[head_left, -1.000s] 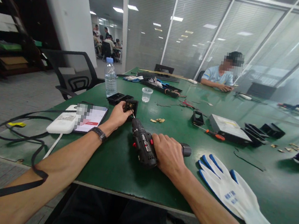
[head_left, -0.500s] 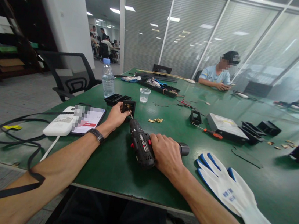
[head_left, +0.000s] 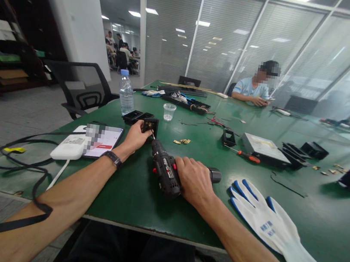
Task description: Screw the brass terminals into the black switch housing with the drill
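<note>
Moved: nothing; both hands are kept in place.
Left hand (head_left: 135, 136): closed on one small black square plastic housing (head_left: 150, 125).
Right hand (head_left: 194, 181): wrapped round one black cordless drill (head_left: 165, 169), bit tip set into housing.
Right of it: two white-and-blue work gloves (head_left: 273, 228).

Office turned assembly space: glass partitions (head_left: 227, 38) with blinds and ceiling panel lights beyond the hands, mesh chair (head_left: 80, 87) left of left hand (head_left: 135, 136), long green table (head_left: 313, 211) strewn with parts.

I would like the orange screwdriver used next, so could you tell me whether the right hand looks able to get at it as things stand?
Probably not at once: the right hand is wrapped round the power drill. The orange screwdriver lies beyond it on bare green table, nothing between.
</note>
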Motion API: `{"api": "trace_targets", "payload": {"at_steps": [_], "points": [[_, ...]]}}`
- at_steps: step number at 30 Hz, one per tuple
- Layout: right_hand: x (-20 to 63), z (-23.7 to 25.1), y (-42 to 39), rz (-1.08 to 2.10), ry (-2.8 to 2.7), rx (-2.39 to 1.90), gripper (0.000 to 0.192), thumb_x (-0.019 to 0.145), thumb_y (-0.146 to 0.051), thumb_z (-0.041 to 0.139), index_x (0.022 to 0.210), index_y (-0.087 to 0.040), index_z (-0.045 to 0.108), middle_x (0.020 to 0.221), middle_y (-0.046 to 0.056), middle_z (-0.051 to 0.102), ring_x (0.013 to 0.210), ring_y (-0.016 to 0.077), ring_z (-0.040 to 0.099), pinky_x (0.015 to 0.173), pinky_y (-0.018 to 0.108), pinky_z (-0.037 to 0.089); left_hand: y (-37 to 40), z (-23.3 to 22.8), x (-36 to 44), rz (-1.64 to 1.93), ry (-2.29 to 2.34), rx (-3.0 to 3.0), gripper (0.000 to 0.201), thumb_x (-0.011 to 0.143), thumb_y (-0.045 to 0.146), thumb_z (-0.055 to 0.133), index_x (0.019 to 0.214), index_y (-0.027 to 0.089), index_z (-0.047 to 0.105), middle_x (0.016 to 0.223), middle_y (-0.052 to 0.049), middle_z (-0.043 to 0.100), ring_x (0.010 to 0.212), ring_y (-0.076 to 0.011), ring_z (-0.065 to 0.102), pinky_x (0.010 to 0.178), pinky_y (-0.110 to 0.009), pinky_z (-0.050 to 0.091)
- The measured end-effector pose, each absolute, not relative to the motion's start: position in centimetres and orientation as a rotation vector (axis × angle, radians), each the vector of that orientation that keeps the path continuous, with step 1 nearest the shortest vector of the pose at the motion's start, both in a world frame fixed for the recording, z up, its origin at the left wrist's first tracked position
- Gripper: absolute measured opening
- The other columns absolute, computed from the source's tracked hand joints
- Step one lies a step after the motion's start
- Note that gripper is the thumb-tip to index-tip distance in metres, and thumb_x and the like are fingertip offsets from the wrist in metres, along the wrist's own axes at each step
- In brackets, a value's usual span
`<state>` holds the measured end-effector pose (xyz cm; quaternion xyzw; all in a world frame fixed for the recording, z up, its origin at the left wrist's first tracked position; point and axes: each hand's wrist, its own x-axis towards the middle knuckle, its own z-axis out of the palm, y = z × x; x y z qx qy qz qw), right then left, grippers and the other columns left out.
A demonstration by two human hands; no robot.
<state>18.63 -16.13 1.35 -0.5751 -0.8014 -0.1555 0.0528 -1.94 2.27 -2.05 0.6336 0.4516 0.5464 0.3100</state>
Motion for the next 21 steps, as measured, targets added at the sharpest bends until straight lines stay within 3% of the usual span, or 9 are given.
{"api": "trace_targets", "payload": {"at_steps": [21], "points": [[18.29, 1.87, -16.22, -0.436, -2.459, -1.774, 0.027, 0.086, -0.018, 0.055, 0.112, -0.02, 0.051, 0.101, 0.008, 0.068, 0.09, 0.024, 0.064, 0.073, 0.034, 0.04, 2.29, -2.09, -1.96, 1.448, 1.149, 1.619, 0.038, 0.071, 0.023, 0.074, 0.106, 0.016, 0.063, 0.11, -0.011, 0.071, 0.103, -0.0239, 0.067, 0.097, -0.042, 0.05]]}}
